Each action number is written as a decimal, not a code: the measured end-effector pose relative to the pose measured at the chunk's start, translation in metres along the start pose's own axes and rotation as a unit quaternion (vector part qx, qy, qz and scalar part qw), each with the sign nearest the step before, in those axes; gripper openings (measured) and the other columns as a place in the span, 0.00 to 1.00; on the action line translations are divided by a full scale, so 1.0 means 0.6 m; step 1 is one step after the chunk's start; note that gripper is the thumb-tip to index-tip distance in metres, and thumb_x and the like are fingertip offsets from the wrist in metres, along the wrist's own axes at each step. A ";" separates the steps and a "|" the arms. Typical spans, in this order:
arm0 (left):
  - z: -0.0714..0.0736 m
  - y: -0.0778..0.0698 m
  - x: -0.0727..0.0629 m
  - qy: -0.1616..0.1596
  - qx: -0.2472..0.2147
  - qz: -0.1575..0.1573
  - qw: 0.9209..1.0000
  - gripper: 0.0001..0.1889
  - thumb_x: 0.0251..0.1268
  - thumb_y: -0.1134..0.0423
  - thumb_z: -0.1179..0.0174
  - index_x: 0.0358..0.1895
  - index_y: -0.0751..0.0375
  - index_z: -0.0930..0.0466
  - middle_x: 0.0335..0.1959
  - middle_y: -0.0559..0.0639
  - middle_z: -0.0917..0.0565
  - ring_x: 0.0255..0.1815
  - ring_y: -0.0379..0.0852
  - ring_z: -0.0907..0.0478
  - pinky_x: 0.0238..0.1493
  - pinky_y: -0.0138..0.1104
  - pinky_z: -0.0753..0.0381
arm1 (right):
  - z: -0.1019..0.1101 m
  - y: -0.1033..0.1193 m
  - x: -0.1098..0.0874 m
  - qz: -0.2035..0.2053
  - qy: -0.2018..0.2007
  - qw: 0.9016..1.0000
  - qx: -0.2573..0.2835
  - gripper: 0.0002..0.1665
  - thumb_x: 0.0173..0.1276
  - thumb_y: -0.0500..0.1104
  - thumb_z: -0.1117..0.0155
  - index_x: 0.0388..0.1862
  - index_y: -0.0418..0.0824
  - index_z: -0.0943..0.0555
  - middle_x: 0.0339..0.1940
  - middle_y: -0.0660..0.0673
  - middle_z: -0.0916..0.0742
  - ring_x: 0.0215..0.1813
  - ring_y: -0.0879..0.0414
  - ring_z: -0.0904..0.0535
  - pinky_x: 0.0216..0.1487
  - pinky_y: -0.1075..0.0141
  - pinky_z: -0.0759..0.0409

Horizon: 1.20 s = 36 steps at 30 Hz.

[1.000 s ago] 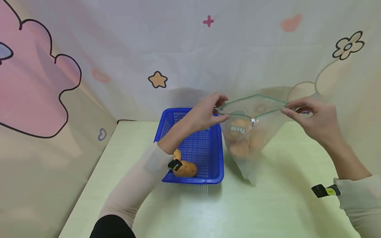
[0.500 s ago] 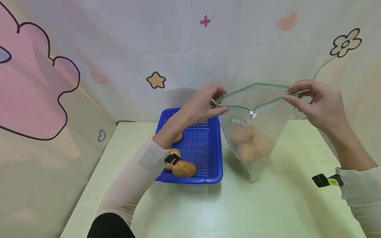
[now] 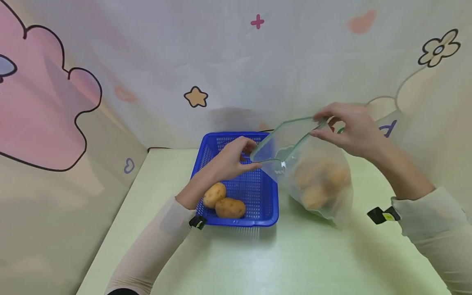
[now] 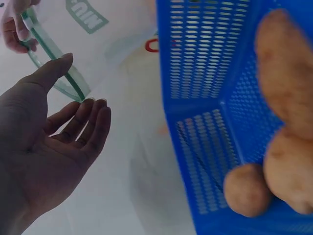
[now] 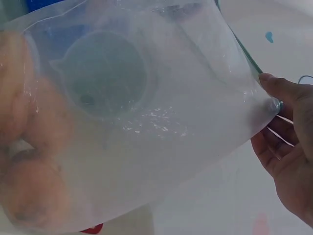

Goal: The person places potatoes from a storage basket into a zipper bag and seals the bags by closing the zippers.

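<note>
A translucent zip bag (image 3: 302, 157) with a green-edged mouth leans to the left, several potatoes (image 5: 36, 191) bulging its lower part. My left hand (image 3: 234, 159) pinches the left corner of the mouth, thumb toward me, above the blue basket (image 3: 273, 205). Up at the other corner, my right hand (image 3: 348, 125) grips the rim between thumb and fingers. The mouth gapes between both hands, and a white slider (image 3: 283, 164) sits on its near edge. Loose potatoes (image 3: 230, 208) lie in the basket; the left wrist view shows a small potato (image 4: 248, 190) there too.
The basket stands directly left of the bag on the pale green table (image 3: 295, 262). Behind them rises a printed cloth backdrop (image 3: 228, 53). Both sleeves carry black straps, such as the right strap (image 3: 383, 215).
The bag first rose a little, then tipped left, its mouth shifting left toward the basket and its bottom swinging right. My left hand has lowered; both hands have moved left.
</note>
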<state>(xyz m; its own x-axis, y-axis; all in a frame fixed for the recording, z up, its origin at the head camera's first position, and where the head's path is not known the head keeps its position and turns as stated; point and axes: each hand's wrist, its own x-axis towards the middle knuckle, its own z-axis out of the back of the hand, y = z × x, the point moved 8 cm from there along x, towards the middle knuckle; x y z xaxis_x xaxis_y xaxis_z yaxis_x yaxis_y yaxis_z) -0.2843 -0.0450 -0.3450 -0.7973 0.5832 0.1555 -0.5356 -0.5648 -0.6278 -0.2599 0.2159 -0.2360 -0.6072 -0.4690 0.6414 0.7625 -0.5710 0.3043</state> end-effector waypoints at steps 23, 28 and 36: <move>-0.109 0.097 -0.132 0.170 0.167 0.019 0.971 0.27 0.65 0.49 0.25 0.59 0.62 0.18 0.53 0.48 0.18 0.53 0.45 0.21 0.61 0.41 0.20 | -0.018 0.010 -0.016 -0.031 -0.001 0.999 -0.014 0.24 0.56 0.35 0.15 0.53 0.42 0.11 0.45 0.47 0.08 0.38 0.58 0.17 0.38 0.78 0.24; -0.032 0.059 -0.107 0.071 0.055 -0.008 0.996 0.27 0.64 0.52 0.24 0.61 0.63 0.20 0.54 0.49 0.17 0.53 0.44 0.21 0.56 0.38 0.16 | -0.021 0.011 -0.015 -0.028 -0.005 1.000 -0.011 0.25 0.56 0.35 0.15 0.53 0.42 0.10 0.45 0.47 0.08 0.37 0.60 0.18 0.37 0.77 0.24; 0.085 -0.031 -0.045 -0.098 -0.007 -0.081 0.992 0.28 0.65 0.54 0.23 0.63 0.62 0.21 0.56 0.51 0.18 0.54 0.45 0.20 0.56 0.37 0.16 | -0.032 0.015 -0.007 -0.029 0.001 1.000 -0.008 0.23 0.59 0.36 0.16 0.54 0.42 0.10 0.45 0.49 0.09 0.37 0.59 0.17 0.38 0.77 0.24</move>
<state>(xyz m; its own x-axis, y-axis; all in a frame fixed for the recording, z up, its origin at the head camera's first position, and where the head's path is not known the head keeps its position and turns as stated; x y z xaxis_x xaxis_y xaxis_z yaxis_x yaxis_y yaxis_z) -0.2671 -0.0801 -0.2985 -0.7412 0.5392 0.3999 -0.6578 -0.4645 -0.5929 -0.2548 0.1997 -0.2495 -0.6506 -0.4362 0.6216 0.7223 -0.6081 0.3293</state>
